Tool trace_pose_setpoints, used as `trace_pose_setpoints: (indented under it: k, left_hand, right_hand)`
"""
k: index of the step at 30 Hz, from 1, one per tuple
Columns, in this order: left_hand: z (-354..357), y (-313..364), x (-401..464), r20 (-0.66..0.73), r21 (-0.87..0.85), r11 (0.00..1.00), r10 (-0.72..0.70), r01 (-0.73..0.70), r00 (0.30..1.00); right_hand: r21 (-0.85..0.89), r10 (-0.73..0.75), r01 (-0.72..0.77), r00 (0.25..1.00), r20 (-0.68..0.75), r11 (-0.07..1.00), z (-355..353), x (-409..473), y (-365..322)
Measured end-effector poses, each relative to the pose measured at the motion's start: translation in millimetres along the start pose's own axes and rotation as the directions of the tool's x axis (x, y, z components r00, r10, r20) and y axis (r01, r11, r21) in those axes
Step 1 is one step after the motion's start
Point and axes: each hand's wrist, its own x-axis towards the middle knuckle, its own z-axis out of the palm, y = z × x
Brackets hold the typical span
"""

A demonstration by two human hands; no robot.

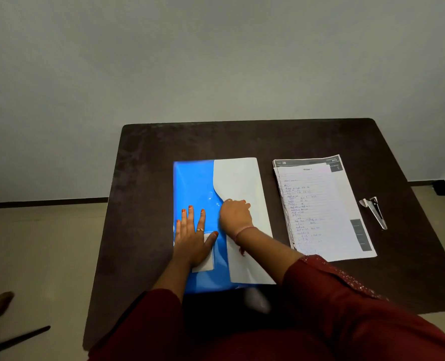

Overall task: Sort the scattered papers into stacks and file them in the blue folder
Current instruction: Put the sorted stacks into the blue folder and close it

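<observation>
Handwriting on paper stack illegible; right fingers curled under.

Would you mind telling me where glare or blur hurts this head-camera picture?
Head view: the blue folder glows overexposed near its top left corner; the handwriting on the paper stack is too soft to read; a pale smear blurs the near table edge.

"2B" on paper stack header
</observation>
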Motion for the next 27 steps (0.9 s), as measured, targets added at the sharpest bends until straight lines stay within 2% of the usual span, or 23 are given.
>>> trace_pose_setpoints:
  k: [3, 6, 9, 12, 14, 16, 21, 24, 27]
  left_hand:
    - [0.7, 0.3, 0.8, 0.011, -0.021, 1.0, -0.008, 0.008, 1.0]
    - [1.3, 0.6, 0.5, 0.013, -0.004, 1.0, -0.007, 0.007, 1.0]
    - [-1.6, 2.9, -0.9, 0.03, 0.036, 0.999, -0.028, 0.027, 0.999]
    - [-3.2, 4.6, 0.3, 0.04, 0.063, 0.997, -0.041, 0.039, 0.998]
    - [-3.0, 4.7, 1.0, 0.052, 0.062, 0.997, -0.045, 0.041, 0.998]
    - [-2.5, 4.1, 1.4, 0.062, 0.053, 0.998, -0.049, 0.045, 0.997]
    - [-4.0, 7.5, 0.7, 0.074, 0.03, 0.997, -0.07, 0.068, 0.995]
    - [-7.4, 18.6, 0.2, 0.091, -0.005, 0.992, -0.122, 0.123, 0.988]
    - [-9.9, 42.5, 1.7, 0.074, -0.087, 0.97, -0.219, 0.225, 0.973]
  right_hand:
    - [0.205, -0.008, 0.011, 1.0, -0.017, 0.979, -11.2, 4.6, 16.4]
    - [0.405, 0.063, -0.065, 0.998, 0.018, 0.912, -16.3, 3.5, 37.2]
    - [0.645, 0.072, -0.092, 0.996, 0.058, 0.759, -16.9, -2.6, 65.7]
    - [0.858, 0.042, -0.087, 0.996, 0.076, 0.506, -23.5, -17.4, 95.0]
    - [0.915, 0.046, -0.08, 0.997, 0.068, 0.395, -30.1, -26.8, 115.6]
    - [0.94, 0.09, -0.06, 0.995, 0.032, 0.335, -37.6, -34.9, 136.9]
    - [0.922, 0.293, -0.044, 0.953, -0.076, 0.384, -37.4, -46.4, 197.1]
    - [0.895, 0.382, -0.129, 0.923, -0.05, 0.427, -17.1, -41.9, 229.9]
    - [0.857, 0.411, -0.213, 0.911, 0.0, 0.47, -0.1, -38.4, 249.8]
